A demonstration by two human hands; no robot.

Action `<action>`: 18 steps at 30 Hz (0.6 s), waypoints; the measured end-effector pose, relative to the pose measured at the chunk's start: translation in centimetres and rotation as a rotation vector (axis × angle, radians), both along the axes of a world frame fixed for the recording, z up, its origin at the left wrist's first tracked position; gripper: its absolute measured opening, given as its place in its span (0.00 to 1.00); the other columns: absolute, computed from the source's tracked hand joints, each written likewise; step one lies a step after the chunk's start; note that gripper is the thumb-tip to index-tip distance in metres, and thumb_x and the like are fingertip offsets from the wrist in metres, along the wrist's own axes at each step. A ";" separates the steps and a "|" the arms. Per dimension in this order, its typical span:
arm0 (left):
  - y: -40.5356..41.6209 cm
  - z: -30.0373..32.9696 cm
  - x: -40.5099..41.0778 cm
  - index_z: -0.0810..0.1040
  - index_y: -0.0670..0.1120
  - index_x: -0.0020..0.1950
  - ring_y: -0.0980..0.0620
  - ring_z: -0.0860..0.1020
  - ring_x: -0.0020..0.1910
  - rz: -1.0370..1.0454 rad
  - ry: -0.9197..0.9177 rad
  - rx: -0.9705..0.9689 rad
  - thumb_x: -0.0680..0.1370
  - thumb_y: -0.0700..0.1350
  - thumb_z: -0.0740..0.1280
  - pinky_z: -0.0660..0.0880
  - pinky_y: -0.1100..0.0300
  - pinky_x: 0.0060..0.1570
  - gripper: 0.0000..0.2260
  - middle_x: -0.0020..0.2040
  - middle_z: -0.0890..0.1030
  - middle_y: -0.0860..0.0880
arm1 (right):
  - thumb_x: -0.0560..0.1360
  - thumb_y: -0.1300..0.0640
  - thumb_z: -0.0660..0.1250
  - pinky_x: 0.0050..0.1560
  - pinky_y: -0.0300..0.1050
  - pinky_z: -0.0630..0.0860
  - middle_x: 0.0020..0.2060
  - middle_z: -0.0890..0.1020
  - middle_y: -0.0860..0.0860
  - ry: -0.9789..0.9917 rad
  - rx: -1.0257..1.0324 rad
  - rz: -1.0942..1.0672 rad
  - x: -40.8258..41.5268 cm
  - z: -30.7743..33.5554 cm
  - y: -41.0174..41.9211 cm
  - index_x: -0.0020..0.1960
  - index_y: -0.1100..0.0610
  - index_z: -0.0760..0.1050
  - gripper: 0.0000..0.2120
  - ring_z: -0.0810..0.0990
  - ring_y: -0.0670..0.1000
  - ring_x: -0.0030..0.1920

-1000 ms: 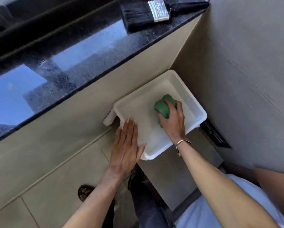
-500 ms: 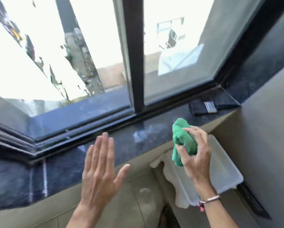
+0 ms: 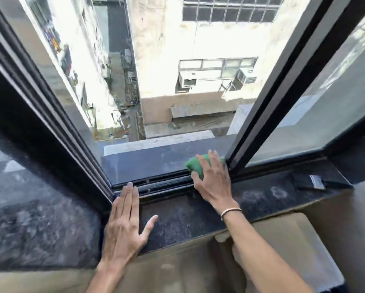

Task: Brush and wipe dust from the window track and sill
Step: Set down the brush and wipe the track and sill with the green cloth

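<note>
My right hand [image 3: 213, 182] presses a bunched green cloth [image 3: 195, 166] onto the far edge of the black window track [image 3: 164, 182], just left of the dark sash frame [image 3: 261, 102]. The cloth is partly hidden under my fingers. My left hand [image 3: 125, 216] lies flat, fingers together and thumb apart, on the speckled black stone sill [image 3: 181, 218], its fingertips reaching the track. It holds nothing. A flat paintbrush [image 3: 313, 181] with a metal band lies on the sill at the far right.
The window is open; beyond the outer ledge [image 3: 156, 159] is a drop to a street and buildings. A white plastic tub [image 3: 300, 250] sits below the sill at lower right. The left frame [image 3: 50, 123] slants down to the track corner.
My right hand has carried the green cloth up out of the white tub to the window track. My left hand has come down flat on the sill. The view has swung upward to the open window.
</note>
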State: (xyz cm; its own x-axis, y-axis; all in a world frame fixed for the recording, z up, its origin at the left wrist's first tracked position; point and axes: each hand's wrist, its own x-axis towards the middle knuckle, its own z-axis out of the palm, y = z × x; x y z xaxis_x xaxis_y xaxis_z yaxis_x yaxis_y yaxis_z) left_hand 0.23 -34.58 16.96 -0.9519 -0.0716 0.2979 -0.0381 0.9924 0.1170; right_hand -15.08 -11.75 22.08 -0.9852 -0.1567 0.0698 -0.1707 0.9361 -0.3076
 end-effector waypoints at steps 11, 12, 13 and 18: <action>-0.1 -0.7 0.3 0.56 0.36 0.82 0.41 0.58 0.83 -0.025 -0.018 0.068 0.78 0.53 0.57 0.59 0.43 0.81 0.36 0.84 0.57 0.37 | 0.80 0.45 0.62 0.77 0.61 0.63 0.79 0.65 0.57 0.077 0.023 0.019 1.4 -1.5 -0.6 0.70 0.49 0.72 0.20 0.59 0.59 0.81; -0.1 -0.6 0.3 0.56 0.36 0.82 0.41 0.58 0.83 -0.025 -0.021 0.075 0.78 0.53 0.57 0.58 0.43 0.81 0.36 0.84 0.57 0.37 | 0.80 0.46 0.62 0.77 0.62 0.63 0.79 0.64 0.57 0.060 -0.016 -0.075 1.4 -1.6 -0.8 0.69 0.50 0.72 0.19 0.58 0.59 0.81; -0.1 -0.5 0.2 0.56 0.35 0.82 0.41 0.58 0.83 -0.020 -0.025 0.078 0.78 0.52 0.57 0.57 0.44 0.81 0.36 0.84 0.57 0.37 | 0.80 0.47 0.63 0.77 0.63 0.62 0.79 0.65 0.57 0.060 -0.053 -0.128 1.8 -1.6 -2.1 0.68 0.51 0.73 0.18 0.59 0.60 0.81; -0.5 -0.3 0.4 0.60 0.33 0.80 0.38 0.62 0.81 -0.024 -0.044 0.064 0.78 0.50 0.56 0.63 0.38 0.78 0.34 0.82 0.60 0.34 | 0.79 0.53 0.67 0.78 0.64 0.60 0.75 0.73 0.57 0.110 -0.215 0.126 5.6 -1.4 -10.0 0.68 0.55 0.75 0.19 0.67 0.59 0.77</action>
